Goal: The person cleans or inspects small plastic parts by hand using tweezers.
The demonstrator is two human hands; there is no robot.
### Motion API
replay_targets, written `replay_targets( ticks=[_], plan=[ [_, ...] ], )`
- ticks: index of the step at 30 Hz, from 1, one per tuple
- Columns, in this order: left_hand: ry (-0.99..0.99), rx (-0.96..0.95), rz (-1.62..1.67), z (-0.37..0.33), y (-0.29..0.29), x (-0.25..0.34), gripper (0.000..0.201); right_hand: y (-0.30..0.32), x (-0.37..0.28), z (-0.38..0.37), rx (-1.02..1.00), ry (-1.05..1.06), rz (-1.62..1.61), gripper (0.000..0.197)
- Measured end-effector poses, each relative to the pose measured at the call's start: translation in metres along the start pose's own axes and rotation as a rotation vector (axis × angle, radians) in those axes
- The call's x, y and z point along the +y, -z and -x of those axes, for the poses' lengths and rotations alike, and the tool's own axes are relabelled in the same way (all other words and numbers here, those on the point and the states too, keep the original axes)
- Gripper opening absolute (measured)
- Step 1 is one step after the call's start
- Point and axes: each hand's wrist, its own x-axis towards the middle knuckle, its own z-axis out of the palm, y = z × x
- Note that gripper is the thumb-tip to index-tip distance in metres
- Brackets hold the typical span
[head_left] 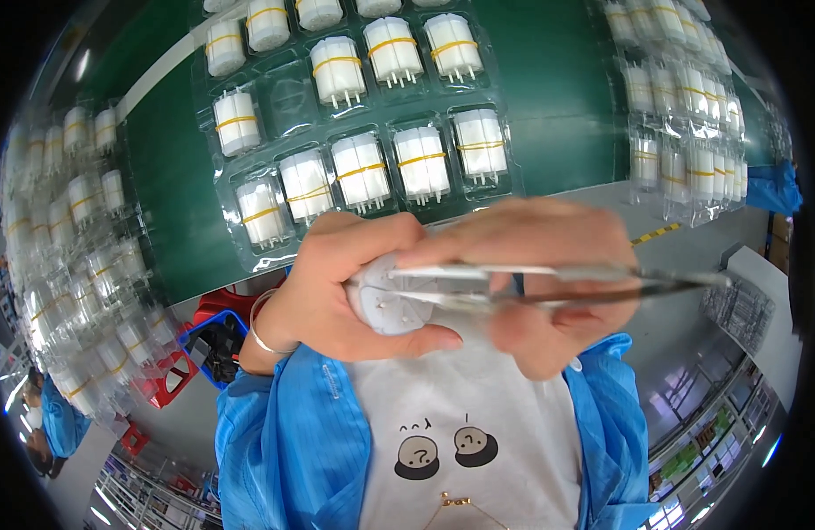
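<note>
Green table (pixel 558 132); left grip (pixel 324 296) holds white cylinder (pixel 385 311), right grip (pixel 566 243) tweezers (pixel 628 284).

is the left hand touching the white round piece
Touching: the head view shows the left hand wrapped around the white round piece, its thumb along the lower edge.

This was a factory assembly workshop. Identical banded white parts (pixel 360 168) sat in rows in clear plastic trays (pixel 288 99) on a green workbench (pixel 562 132), with stacks of loaded trays (pixel 701 214) on both sides. Black-and-yellow tape (pixel 656 234) marked the grey floor (pixel 615 199).
</note>
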Motion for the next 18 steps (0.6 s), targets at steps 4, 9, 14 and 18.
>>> replay_targets(
  ticks=[4, 9, 14, 18],
  plan=[
    [0.051, -0.040, 0.233, -0.003, 0.001, 0.000, 0.037, -0.009, -0.002, 0.009, 0.141, 0.097, -0.059, 0.022],
    [0.007, -0.003, 0.157, -0.008, 0.000, 0.005, 0.038, -0.017, -0.005, 0.012, 0.176, 0.014, -0.087, 0.025],
    [-0.038, 0.031, 0.063, -0.005, -0.001, 0.005, 0.037, -0.018, -0.002, 0.012, 0.168, 0.031, -0.056, 0.025],
    [-0.029, 0.009, 0.069, -0.006, 0.000, 0.004, 0.038, -0.021, -0.003, 0.012, 0.216, -0.030, -0.090, 0.026]
  ],
)
